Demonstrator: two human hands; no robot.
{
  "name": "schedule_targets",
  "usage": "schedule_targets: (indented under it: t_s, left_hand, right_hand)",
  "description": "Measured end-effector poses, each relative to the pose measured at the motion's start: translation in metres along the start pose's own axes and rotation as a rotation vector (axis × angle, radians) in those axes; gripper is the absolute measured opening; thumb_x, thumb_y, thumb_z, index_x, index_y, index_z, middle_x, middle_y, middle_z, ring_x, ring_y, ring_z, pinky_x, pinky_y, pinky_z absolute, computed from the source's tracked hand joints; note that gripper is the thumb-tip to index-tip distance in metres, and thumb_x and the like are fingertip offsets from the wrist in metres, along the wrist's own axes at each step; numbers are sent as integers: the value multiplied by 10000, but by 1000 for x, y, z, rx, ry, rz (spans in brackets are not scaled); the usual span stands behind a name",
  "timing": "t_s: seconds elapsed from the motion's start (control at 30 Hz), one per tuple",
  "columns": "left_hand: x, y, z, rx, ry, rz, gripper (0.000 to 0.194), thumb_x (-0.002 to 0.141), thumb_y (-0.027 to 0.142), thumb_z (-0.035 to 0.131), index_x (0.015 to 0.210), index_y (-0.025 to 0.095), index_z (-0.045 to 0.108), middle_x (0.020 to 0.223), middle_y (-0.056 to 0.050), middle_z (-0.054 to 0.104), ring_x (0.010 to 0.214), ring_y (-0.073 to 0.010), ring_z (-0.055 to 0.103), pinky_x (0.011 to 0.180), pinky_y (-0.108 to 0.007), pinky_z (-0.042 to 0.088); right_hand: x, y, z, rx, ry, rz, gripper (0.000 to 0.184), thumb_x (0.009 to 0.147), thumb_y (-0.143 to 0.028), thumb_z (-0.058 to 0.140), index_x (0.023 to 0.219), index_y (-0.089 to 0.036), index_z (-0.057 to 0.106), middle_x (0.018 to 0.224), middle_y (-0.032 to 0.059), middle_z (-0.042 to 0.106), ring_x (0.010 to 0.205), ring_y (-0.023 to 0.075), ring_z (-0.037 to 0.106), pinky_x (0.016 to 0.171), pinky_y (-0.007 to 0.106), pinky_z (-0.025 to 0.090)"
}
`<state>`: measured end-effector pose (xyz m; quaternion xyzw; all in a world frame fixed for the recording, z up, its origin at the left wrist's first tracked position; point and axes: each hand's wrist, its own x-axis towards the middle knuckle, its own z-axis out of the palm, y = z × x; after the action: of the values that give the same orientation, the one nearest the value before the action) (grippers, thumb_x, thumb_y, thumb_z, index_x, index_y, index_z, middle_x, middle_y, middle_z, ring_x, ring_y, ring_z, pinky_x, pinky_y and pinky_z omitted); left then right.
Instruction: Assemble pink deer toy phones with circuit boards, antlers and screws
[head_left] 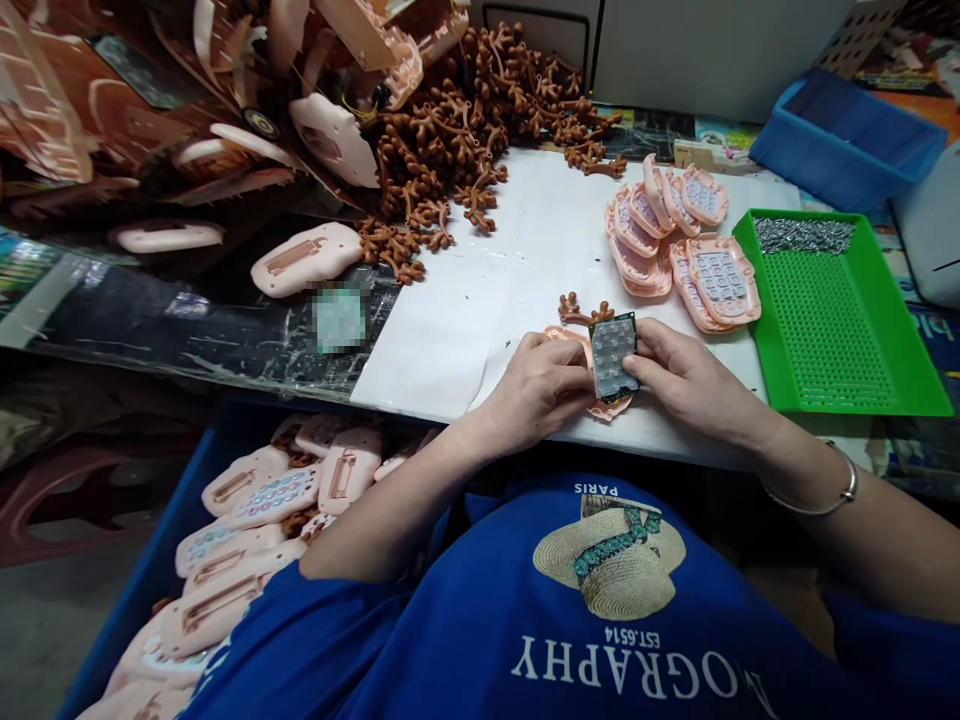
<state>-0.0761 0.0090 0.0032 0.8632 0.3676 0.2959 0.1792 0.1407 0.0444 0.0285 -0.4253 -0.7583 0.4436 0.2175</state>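
My right hand (679,375) pinches the right edge of a green circuit board with a grey rubber keypad (615,358) on it, thumb on the front. My left hand (536,385) has its fingers curled on a pink plastic shell (611,408), close to the left edge of the board. Much of this shell is hidden under the board and the fingers. Just beyond the hands lies a small brown branched plastic piece (576,312). Pink shells fitted with keypads (721,278) are stacked to the right on the white sheet.
A green tray (862,330) holds small metal screws at its far end. Behind it sits a blue bin (844,140). Brown plastic pieces (450,130) heap at the back, beside piled pink shells (330,135). A blue crate (161,540) of pink casings stands below the table, left.
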Motion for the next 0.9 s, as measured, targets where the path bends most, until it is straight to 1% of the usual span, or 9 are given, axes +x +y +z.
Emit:
schedule_targets:
  t_s: [0.27, 0.37, 0.43, 0.5, 0.53, 0.63, 0.8, 0.87, 0.9]
  left_hand:
    - [0, 1, -8, -155, -8, -25, 129, 935, 226, 619, 890, 166, 724, 873, -40, 650, 884, -171, 601, 850, -342, 439]
    - [-7, -2, -16, -253, 102, -43, 128, 938, 239, 619, 1005, 175, 706, 1015, -72, 661, 982, -177, 627, 892, -346, 501]
    - [-13, -7, -20, -216, 158, -64, 341, 892, 288, 691, 1218, 203, 645, 1247, -122, 608, 1192, -233, 577, 1022, -416, 478]
    - [-17, -14, -23, -164, 101, -56, 643, 838, 336, 754, 1421, 246, 498, 1436, -156, 495, 1351, -293, 465, 1119, -498, 409]
    - [-19, -17, -24, -153, 55, -47, 729, 831, 342, 760, 1477, 268, 430, 1481, -159, 459, 1379, -306, 436, 1135, -520, 391]
    - [-18, -26, -26, -122, 26, -40, 761, 847, 344, 743, 1512, 292, 378, 1479, -150, 478, 1345, -297, 462, 1114, -515, 408]
    - [-10, -29, -30, -3, 9, -30, 825, 815, 428, 760, 1517, 231, 374, 1363, -157, 576, 1190, -275, 534, 1028, -476, 445]
    - [-9, -29, -30, 17, -10, -23, 846, 814, 447, 755, 1523, 211, 358, 1286, -147, 616, 1113, -261, 554, 994, -465, 453]
    - [-9, -29, -29, 17, -13, -24, 856, 812, 458, 754, 1526, 211, 352, 1261, -142, 622, 1096, -258, 555, 984, -462, 456]
  right_hand:
    - [1, -3, -1, -70, -3, 26, 127, 906, -259, 532, 1001, -199, 591, 839, 24, 658, 783, 187, 590, 731, 312, 466]
    - [2, -6, -4, -130, -19, 25, 106, 912, -280, 533, 944, -192, 583, 828, 24, 643, 764, 177, 573, 693, 295, 433]
    - [3, -10, -6, -207, -24, 22, 96, 908, -272, 537, 911, -185, 579, 804, 20, 623, 738, 169, 551, 675, 291, 402]
    - [6, -16, -7, -302, -27, 14, 84, 899, -254, 547, 873, -178, 572, 773, 14, 603, 706, 159, 525, 662, 290, 368]
    - [8, -19, -8, -345, -30, 8, 77, 895, -242, 552, 858, -177, 569, 764, 12, 598, 695, 154, 516, 659, 289, 354]
    - [17, -25, -9, -454, -61, -13, 79, 884, -217, 568, 814, -180, 563, 749, 9, 596, 682, 147, 504, 650, 286, 323]
    - [29, -29, -9, -567, -131, -37, 89, 870, -209, 587, 786, -182, 595, 715, 12, 593, 664, 154, 503, 640, 292, 311]
    - [31, -28, -8, -552, -133, -58, 49, 857, -194, 608, 886, -181, 646, 728, 10, 611, 673, 158, 523, 642, 289, 329]
    - [31, -27, -8, -532, -128, -68, 150, 849, -183, 621, 994, -185, 660, 747, 7, 628, 685, 160, 539, 647, 285, 344]
